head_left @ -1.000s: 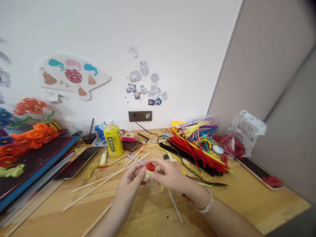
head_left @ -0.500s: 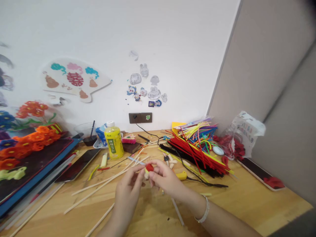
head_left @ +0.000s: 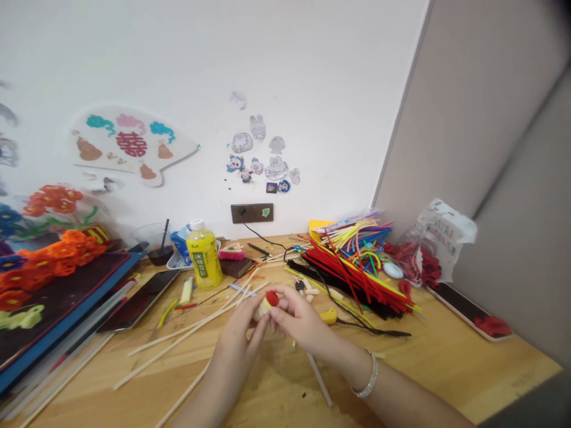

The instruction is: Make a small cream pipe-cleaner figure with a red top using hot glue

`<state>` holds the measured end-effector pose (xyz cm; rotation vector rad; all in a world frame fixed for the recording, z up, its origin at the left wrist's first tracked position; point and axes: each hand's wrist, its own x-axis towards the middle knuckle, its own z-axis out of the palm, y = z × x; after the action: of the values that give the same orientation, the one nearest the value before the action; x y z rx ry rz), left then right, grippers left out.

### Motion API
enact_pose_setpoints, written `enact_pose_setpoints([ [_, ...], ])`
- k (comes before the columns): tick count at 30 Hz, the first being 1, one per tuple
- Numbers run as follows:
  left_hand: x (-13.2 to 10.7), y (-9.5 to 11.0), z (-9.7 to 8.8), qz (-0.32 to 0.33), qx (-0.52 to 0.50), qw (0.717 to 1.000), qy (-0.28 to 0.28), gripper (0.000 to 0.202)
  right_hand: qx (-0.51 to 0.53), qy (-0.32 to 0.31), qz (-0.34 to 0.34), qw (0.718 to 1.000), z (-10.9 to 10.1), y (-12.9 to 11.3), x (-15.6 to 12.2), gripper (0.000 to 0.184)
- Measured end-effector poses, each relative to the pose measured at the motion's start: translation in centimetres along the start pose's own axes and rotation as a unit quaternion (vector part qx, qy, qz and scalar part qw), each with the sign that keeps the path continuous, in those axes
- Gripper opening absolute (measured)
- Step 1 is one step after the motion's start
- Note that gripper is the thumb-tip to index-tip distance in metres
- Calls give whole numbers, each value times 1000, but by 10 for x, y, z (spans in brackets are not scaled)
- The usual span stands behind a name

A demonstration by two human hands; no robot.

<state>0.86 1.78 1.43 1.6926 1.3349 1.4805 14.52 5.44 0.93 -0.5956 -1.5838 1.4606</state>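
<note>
1. So far, a red fuzzy wrap (head_left: 272, 299) covers one end of a small pale peg (head_left: 264, 308), held above the bench (head_left: 446, 351).
2. The left hand (head_left: 238, 339) and right hand (head_left: 298, 324) pinch it between their fingertips.
3. Loose wooden sticks (head_left: 178, 331) and heaped pipe cleaners (head_left: 352, 276) lie beside them.

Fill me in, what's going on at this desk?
A person is holding a small red-and-cream craft piece between the left hand and right hand, just above a wooden desk. Thin wooden sticks lie loose to the left of the hands, and a heap of pipe cleaners lies to the right. A yellow plastic drink bottle stands further back.
</note>
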Motion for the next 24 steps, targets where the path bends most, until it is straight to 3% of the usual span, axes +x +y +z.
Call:
enact_pose_setpoints([
  [6,2,4,1,-69,-96,993,7,26,-3,-11,-12,1000,-1,-1,0,36],
  [11,4,7,1,-123,-241,961,-54,33,-22,-16,-13,1000,-5,-4,2,33],
  [24,2,17,1,-173,-365,906,-128,20,-93,-64,-20,993,-27,-21,0,33],
])
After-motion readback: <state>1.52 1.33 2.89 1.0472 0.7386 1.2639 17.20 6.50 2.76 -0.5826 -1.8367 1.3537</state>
